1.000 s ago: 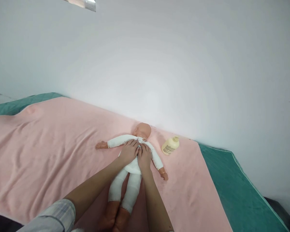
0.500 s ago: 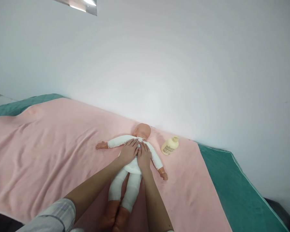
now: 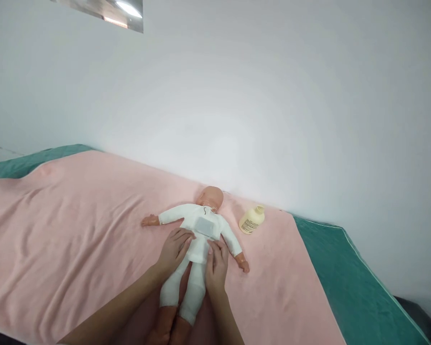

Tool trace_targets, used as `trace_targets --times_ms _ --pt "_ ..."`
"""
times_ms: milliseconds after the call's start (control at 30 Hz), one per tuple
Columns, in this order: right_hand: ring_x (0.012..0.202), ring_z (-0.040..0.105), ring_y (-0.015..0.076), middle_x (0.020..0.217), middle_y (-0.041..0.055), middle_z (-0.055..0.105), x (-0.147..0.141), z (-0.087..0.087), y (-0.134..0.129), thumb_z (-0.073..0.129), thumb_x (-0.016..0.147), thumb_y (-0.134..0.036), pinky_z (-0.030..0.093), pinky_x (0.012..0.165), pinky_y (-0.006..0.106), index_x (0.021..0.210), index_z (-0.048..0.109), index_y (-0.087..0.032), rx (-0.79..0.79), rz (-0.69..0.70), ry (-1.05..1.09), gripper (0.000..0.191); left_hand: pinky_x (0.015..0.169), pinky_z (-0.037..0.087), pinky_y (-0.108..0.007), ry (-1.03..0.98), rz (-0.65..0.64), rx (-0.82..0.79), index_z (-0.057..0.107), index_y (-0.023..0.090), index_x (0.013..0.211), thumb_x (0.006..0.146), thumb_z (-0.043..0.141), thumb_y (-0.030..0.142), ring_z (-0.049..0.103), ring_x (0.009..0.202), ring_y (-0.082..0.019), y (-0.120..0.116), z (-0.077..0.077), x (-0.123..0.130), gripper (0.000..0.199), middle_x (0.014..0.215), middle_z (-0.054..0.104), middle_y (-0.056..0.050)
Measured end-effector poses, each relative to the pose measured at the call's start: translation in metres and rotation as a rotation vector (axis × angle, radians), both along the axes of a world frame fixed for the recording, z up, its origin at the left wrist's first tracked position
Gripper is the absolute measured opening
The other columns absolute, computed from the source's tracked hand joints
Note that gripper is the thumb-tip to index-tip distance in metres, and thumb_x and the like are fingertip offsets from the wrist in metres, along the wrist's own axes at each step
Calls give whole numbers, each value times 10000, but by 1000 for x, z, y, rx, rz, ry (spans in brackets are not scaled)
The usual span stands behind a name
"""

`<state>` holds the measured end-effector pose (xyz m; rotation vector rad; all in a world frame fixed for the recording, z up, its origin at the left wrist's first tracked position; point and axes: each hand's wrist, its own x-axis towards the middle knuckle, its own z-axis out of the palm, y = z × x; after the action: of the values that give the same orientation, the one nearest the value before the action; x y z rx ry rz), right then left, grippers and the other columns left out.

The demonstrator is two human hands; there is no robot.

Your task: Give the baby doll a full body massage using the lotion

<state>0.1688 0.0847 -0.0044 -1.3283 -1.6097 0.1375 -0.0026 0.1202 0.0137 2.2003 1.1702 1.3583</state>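
A doll (image 3: pixel 197 251) in a white long-sleeved top and white leggings lies on a pink blanket, arms spread, its bare head at the far end. No face shows on it. A grey rectangular panel (image 3: pixel 206 226) sits on its upper body. My left hand (image 3: pixel 175 249) rests over the left side of the doll's waist, fingers stretched and slightly bent. On the right side of the waist lies my right hand (image 3: pixel 216 261), its fingers gently curved against the white cloth. Neither hand wraps round the doll.
A pale yellow bottle (image 3: pixel 251 220) with printed text stands right of the doll's head. The pink blanket (image 3: pixel 280 287) covers a green sheet (image 3: pixel 330 268) that shows at both sides. Behind the bed rises a white wall (image 3: pixel 215 96).
Both hands have slid from the doll's upper body down towards its waist and apart to the two sides. This uncovers the grey panel. The doll and the bottle stay in place.
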Motion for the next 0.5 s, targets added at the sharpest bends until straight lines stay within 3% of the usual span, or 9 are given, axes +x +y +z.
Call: trace_targets --times_ms 167,300,500 --pt "915 562 225 919 70 608 -7 -1 -25 405 952 -240 454 807 386 1006 707 -240 -38 94 -49 307 834 466 -369 -74 -83 -154 662 209 856 989 327 281 580 896 -204 -20 -4 -5 367 886 680 -45" --pt "854 553 216 849 51 617 -12 1 -20 413 951 -226 433 775 373 917 717 -233 -113 95 -35 306 840 462 -373 -61 -118 -263 669 217 827 993 318 323 579 889 -210 -16 -5 -5 403 861 675 -43" --pt "841 552 203 821 33 613 -12 -4 -16 424 939 -199 421 767 345 882 718 -235 -148 93 -8 302 841 460 -382 24 -121 -254 664 198 826 993 318 319 573 877 -214 -16 2 -3 402 849 670 -54"
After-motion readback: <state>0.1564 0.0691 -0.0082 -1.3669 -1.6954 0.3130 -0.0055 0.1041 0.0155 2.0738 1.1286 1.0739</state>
